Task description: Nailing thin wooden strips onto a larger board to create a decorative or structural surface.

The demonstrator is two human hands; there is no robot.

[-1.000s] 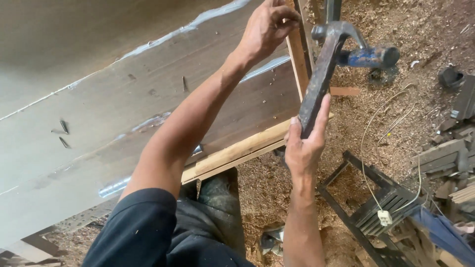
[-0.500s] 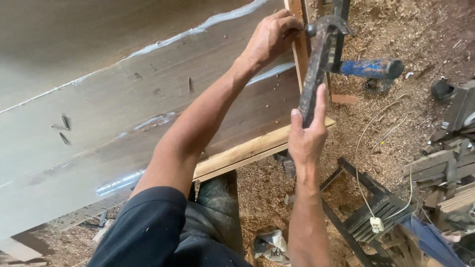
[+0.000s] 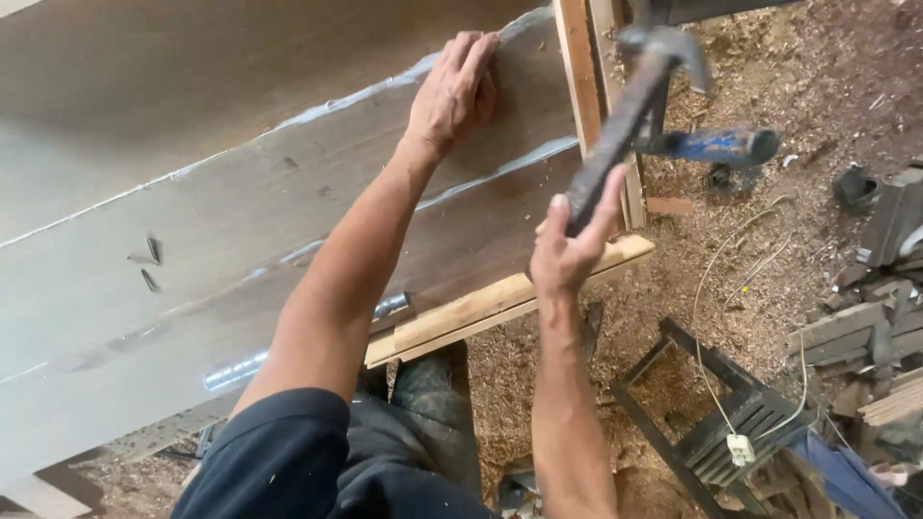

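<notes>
My left hand [image 3: 454, 91] lies flat with fingers spread on a large grey-brown wooden panel [image 3: 192, 240], close to its right edge. My right hand [image 3: 567, 252] grips the dark handle of a claw hammer [image 3: 630, 111], whose metal head is raised near the top of the view, above a light wooden batten [image 3: 582, 91] running along the panel's right edge. Another pale batten [image 3: 500, 306] runs along the panel's near edge, just under my right hand.
Sawdust and shavings cover the floor [image 3: 769, 77] on the right. A blue-handled tool [image 3: 716, 146] lies there beyond the hammer. A dark metal frame [image 3: 711, 423] with a white cord and plug [image 3: 738, 448] sits at lower right, wood offcuts [image 3: 856, 327] beside it.
The view has shifted. My left hand has flattened on the panel away from the batten. My right hand has swung the hammer head to the right and tilted the handle more.
</notes>
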